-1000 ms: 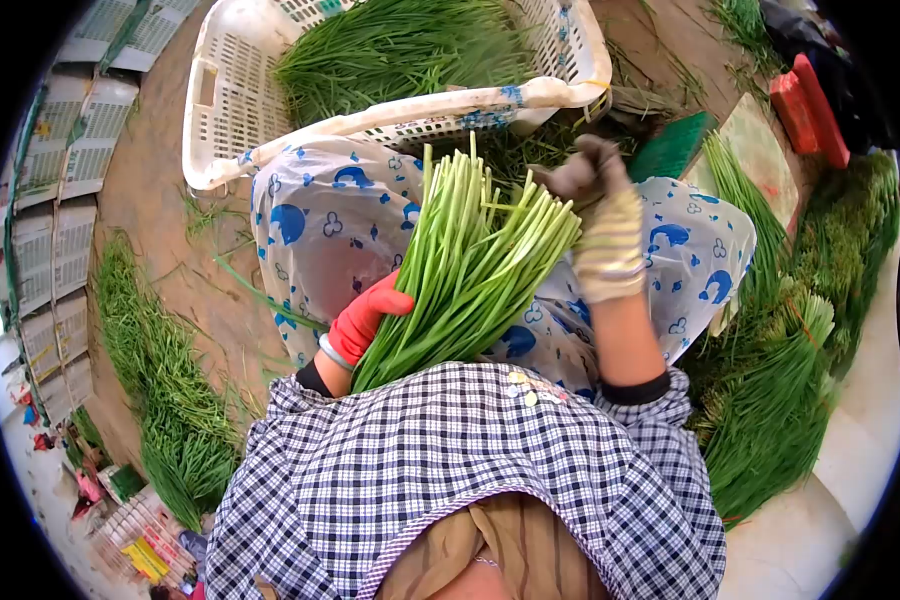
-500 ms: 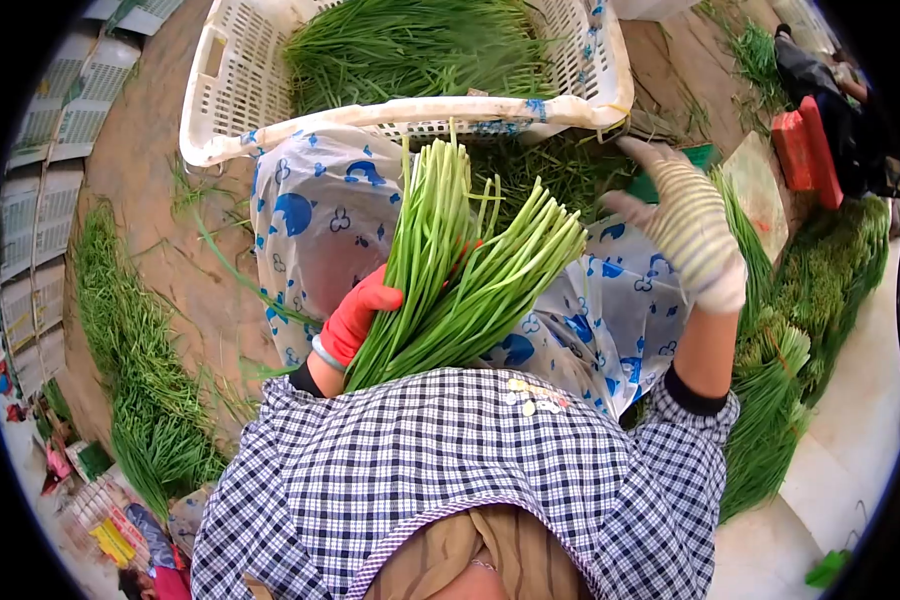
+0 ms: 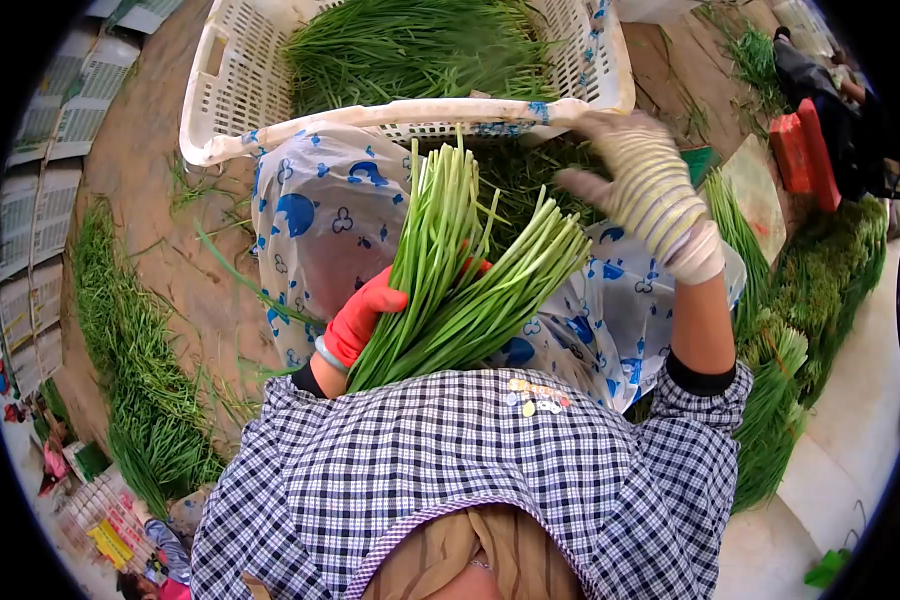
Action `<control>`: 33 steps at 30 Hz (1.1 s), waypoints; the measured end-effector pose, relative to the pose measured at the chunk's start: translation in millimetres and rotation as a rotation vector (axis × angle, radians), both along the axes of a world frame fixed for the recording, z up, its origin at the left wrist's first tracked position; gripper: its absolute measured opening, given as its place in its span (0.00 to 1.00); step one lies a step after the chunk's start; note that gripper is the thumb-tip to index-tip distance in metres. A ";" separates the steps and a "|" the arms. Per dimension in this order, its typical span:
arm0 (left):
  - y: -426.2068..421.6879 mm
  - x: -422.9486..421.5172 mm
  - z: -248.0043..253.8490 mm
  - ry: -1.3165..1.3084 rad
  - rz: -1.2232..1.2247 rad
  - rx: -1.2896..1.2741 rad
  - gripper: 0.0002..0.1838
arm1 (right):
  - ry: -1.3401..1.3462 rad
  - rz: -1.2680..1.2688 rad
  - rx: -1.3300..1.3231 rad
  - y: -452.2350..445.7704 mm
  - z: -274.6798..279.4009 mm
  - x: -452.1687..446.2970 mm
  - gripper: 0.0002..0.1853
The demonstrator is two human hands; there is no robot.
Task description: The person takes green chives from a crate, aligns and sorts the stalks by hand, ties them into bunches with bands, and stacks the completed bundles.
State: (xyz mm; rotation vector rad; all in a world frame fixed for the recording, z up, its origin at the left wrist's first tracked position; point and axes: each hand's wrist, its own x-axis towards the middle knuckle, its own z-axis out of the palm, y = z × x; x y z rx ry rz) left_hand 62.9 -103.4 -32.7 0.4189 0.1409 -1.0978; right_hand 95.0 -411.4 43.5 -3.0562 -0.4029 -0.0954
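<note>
My left hand [image 3: 360, 320], in a red glove, is closed around a bunch of garlic chives [image 3: 455, 285]. The pale stalk ends point up and fan into two clumps. My right hand [image 3: 655, 190] wears a cream and grey striped glove and is slightly blurred. Its thumb stands apart from the fingers, with nothing visible in it, near the front right corner of a white plastic basket [image 3: 350, 117]. More long green chives [image 3: 420, 50] lie inside the basket. Clear plastic sheeting with blue prints [image 3: 305, 215] covers my lap beneath the bunch.
Loose greens [image 3: 145, 370] lie in a long heap on the floor at left. Bundled chives [image 3: 770, 420] are piled at right, near a red stool [image 3: 805, 155] and another person's dark-clothed legs [image 3: 820, 80]. Stacked white crates [image 3: 40, 220] line the left side.
My right hand has moved left and slightly up, toward the basket's front rim. The chives in my left hand have shifted only slightly to the right.
</note>
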 end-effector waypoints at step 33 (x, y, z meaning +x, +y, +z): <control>4.4 -2.9 -3.2 -0.143 -0.186 0.266 0.44 | 0.771 -0.091 0.727 31.0 15.7 -3.1 0.11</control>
